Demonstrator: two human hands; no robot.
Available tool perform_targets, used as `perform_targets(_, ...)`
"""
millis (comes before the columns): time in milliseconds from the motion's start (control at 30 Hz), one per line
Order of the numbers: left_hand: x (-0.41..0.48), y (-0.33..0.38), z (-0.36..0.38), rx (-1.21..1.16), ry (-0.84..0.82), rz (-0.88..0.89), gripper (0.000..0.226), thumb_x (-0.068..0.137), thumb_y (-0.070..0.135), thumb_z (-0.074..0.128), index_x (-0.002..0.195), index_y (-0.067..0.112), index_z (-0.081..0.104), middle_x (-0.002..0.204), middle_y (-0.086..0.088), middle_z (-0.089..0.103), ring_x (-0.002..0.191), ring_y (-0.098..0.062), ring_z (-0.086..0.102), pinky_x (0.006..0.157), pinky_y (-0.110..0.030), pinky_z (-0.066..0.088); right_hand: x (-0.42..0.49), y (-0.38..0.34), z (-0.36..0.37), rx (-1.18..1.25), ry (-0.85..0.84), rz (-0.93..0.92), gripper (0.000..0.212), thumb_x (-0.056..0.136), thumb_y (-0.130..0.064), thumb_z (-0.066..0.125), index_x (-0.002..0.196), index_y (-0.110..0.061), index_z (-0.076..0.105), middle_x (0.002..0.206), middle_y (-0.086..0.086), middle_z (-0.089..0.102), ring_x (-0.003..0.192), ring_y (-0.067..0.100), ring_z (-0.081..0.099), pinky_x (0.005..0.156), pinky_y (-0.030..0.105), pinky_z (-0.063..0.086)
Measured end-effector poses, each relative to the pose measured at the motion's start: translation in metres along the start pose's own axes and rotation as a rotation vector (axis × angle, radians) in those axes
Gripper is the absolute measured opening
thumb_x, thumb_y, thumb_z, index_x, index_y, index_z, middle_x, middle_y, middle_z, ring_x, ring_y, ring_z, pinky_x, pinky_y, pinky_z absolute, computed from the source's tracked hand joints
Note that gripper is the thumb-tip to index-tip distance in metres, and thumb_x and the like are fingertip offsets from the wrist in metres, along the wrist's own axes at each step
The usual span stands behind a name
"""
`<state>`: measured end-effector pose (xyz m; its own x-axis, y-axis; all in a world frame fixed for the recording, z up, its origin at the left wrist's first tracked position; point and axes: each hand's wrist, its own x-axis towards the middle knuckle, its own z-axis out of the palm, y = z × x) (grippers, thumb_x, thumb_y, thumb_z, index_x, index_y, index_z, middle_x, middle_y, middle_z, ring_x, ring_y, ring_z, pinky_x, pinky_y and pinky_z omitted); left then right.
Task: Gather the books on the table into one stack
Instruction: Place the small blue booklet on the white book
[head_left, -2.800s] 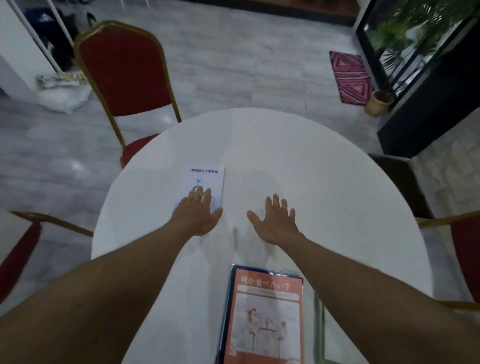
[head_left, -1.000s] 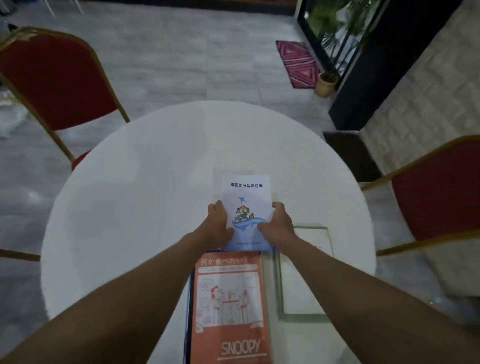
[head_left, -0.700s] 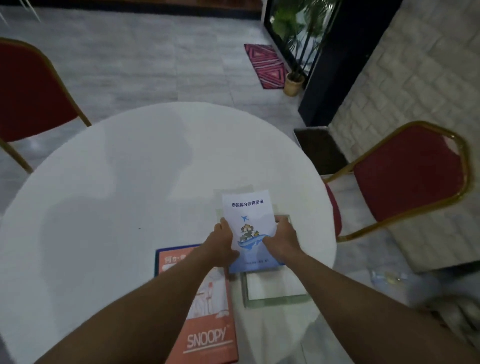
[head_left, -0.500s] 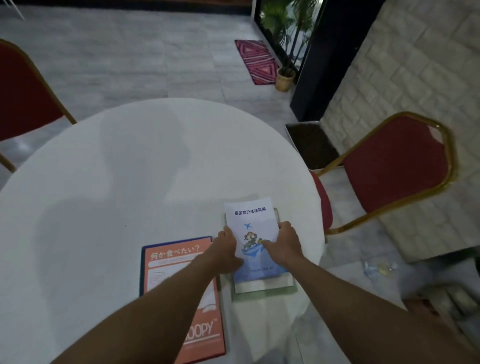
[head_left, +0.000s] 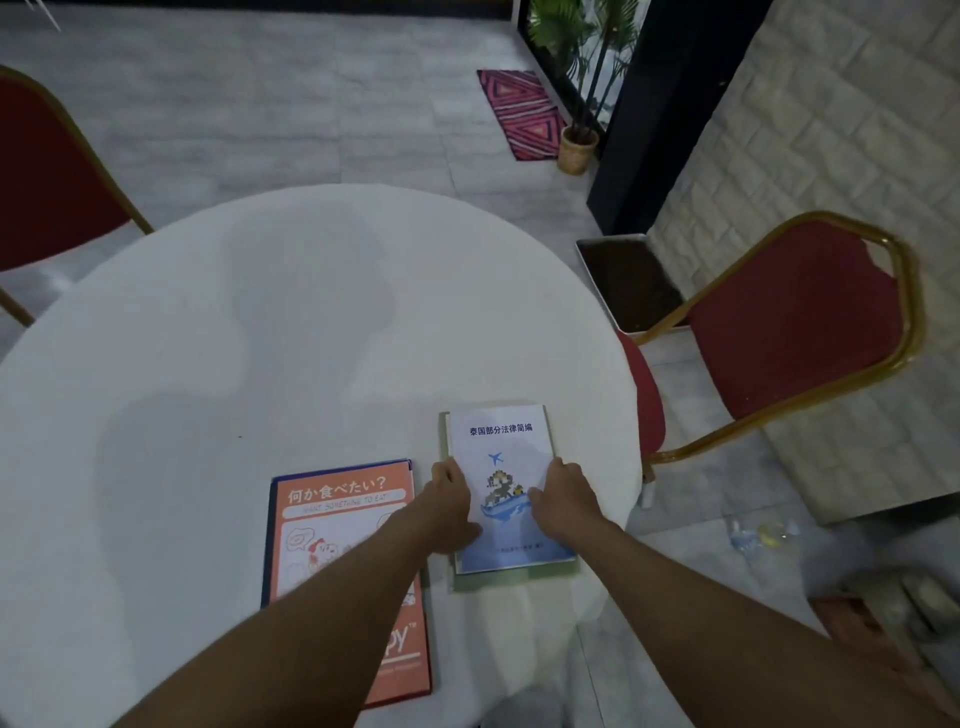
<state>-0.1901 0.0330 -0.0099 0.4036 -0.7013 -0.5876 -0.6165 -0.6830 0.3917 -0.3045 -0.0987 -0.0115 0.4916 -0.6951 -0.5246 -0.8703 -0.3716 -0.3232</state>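
Books lie low in the frame on the white bench: three, I count. Orange book sits lower left. Both grips, left hand and right hand, press the thin, bendy white booklet onto a pale book; hold its side edges

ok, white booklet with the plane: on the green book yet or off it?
On it. The white booklet lies flat over the green book, whose edges show at left and bottom.
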Motion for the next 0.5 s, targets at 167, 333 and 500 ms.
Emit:
perform_targets(167,-0.007,-0.011,-0.009,-0.037,0.051,0.020,0.093,0.090,0.034,0.064,0.152,-0.002,0.005,0.153,-0.020,0.020,0.136,-0.036,0.039,0.105,-0.039,0.041,-0.006,-0.008,-0.001,-0.078,0.044,-0.052,0.074,0.100,-0.032,0.051,0.154,0.002,0.013,0.156,0.019,0.024,0.140,0.036,0.033,0.113,0.042,0.032)
perform_targets(333,-0.023,-0.040,-0.024,-0.066,0.186,-0.002,0.075,0.094,0.029,0.060,0.151,0.001,0.019,0.152,-0.018,0.028,0.137,-0.035,0.038,0.108,-0.040,0.040,-0.011,-0.041,0.002,-0.085,0.119,-0.242,0.069,0.099,-0.031,0.049,0.155,-0.005,0.018,0.157,0.017,0.024,0.141,0.035,0.028,0.115,0.041,0.028)
perform_targets(500,-0.048,-0.085,-0.030,-0.093,0.274,-0.147,0.068,0.094,0.027,0.060,0.148,0.003,0.027,0.148,-0.017,0.034,0.135,-0.032,0.040,0.107,-0.039,0.041,-0.015,-0.078,0.019,-0.007,-0.042,-0.377,0.068,0.099,-0.031,0.052,0.154,-0.004,0.023,0.157,0.016,0.026,0.145,0.033,0.028,0.116,0.040,0.028)
